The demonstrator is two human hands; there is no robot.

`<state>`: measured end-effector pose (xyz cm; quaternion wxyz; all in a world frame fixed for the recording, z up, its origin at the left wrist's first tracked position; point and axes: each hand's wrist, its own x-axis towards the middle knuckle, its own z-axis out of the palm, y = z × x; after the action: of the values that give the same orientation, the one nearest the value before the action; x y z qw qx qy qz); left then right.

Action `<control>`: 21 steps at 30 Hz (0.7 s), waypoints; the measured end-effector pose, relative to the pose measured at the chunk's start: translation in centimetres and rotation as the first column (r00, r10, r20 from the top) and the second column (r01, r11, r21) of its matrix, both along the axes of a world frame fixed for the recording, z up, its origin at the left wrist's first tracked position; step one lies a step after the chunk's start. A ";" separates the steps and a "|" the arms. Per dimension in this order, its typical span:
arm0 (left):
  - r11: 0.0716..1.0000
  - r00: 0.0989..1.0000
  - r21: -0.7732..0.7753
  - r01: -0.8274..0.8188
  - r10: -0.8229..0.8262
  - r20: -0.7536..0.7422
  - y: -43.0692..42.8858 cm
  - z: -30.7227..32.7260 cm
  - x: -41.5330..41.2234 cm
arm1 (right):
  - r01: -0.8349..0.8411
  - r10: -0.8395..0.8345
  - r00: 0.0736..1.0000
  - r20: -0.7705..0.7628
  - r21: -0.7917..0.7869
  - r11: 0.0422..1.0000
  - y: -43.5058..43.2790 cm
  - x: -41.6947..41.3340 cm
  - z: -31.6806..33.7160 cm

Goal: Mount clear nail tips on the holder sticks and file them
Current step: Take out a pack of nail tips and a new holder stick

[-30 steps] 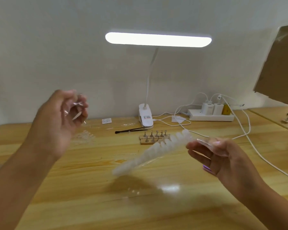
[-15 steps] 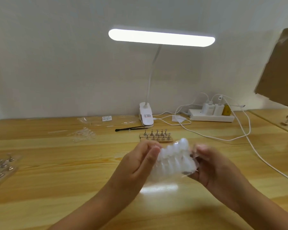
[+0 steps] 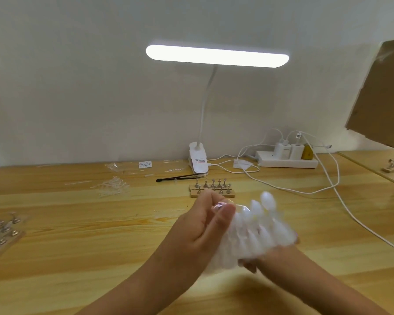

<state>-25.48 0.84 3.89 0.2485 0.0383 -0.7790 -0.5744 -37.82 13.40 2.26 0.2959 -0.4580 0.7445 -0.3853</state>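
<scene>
While blurred by motion, the pack of nail tips (image 3: 257,230) sits between both hands above the table (image 3: 77,235), a whitish ribbed strip with rounded tips sticking up along its far edge. Left hand (image 3: 203,226) is at the pack's left end, fingers curled, thumb and forefinger pressed together in a pinch on the upper left corner; something clear glints right at the pinch, cannot tell if it is a single tip or the wrapper. Right hand (image 3: 275,262) is under the pack's right end, mostly hidden by it, fingers (image 3: 248,266) curled up around the underside and gripping it. Just beyond the left fingertips, a wooden block (image 3: 212,193) carries two rows of small metal holder sticks (image 3: 212,184), upright, none with a tip that I can see. Beyond that and left of the fingers, a thin black tool (image 3: 178,177) lies flat. Further left, a loose heap of clear plastic bits (image 3: 112,187). Far left of the hands at the frame edge, a tray (image 3: 2,233) with more metal holders, blurred. Behind the fingers, a white clip lamp (image 3: 216,56) is lit, clamped at the table's back edge. Right of it, a white power strip (image 3: 287,162) with plugs and a white cable (image 3: 350,214) running past the right hand. Brown cardboard (image 3: 382,92) is at upper right.
</scene>
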 end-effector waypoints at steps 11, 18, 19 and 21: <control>0.828 0.981 -0.547 -0.128 0.188 0.055 -2.0 -0.4 -0.2 | 0.086 -0.074 0.996 0.047 -0.360 0.929 0.6 -1.4 1.3; 0.999 0.969 0.025 0.046 -0.051 0.240 -4.4 0.5 -0.4 | 0.008 0.030 0.995 0.096 -0.375 0.927 1.0 -1.5 1.6; 0.996 0.967 0.052 0.066 -0.077 0.245 -4.6 0.5 -0.3 | -0.001 0.035 0.996 0.085 -0.377 0.926 1.1 -1.5 1.5; 0.995 0.965 0.001 0.097 -0.094 0.245 -5.0 0.8 -0.3 | 0.003 0.032 0.996 0.088 -0.372 0.928 1.2 -1.8 1.2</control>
<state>-25.74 -4.18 4.69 0.1227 0.0697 -0.8078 -0.5722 -39.61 14.56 3.50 0.2408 -0.4931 0.6400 -0.5379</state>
